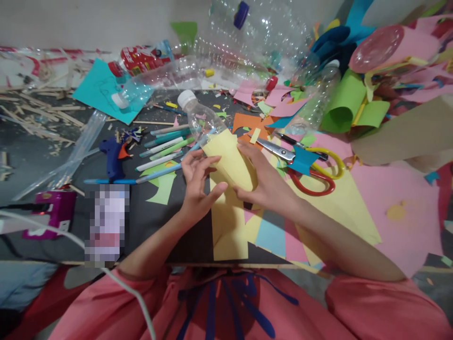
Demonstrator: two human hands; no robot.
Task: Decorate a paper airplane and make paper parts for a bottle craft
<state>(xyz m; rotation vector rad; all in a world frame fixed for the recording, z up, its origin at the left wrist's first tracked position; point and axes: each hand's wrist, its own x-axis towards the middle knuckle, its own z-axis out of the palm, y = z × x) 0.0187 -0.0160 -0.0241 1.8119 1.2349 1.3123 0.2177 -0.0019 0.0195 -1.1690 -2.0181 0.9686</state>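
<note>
A clear plastic bottle (203, 118) with a white cap tilts up and to the left, its lower part covered by yellow paper (230, 153). My right hand (264, 177) grips the covered part from the right, thumb near the bottom end and fingers along the far side. From the left, my left hand (200, 184) holds the paper's edge with bent fingers, its thumb against the front. Beneath the hands lies a yellow paper strip (230, 236). Scissors (290, 156) with red and yellow handles rest right of my right hand, blue paper across them.
Several markers (159, 160), a blue glue gun (113, 156) and a phone (107, 222) lie on the left. More clear bottles (163, 75) are at the back. A green paper roll (345, 101) and pink sheets (406, 198) cover the right. A white cable (116, 278) crosses the lower left.
</note>
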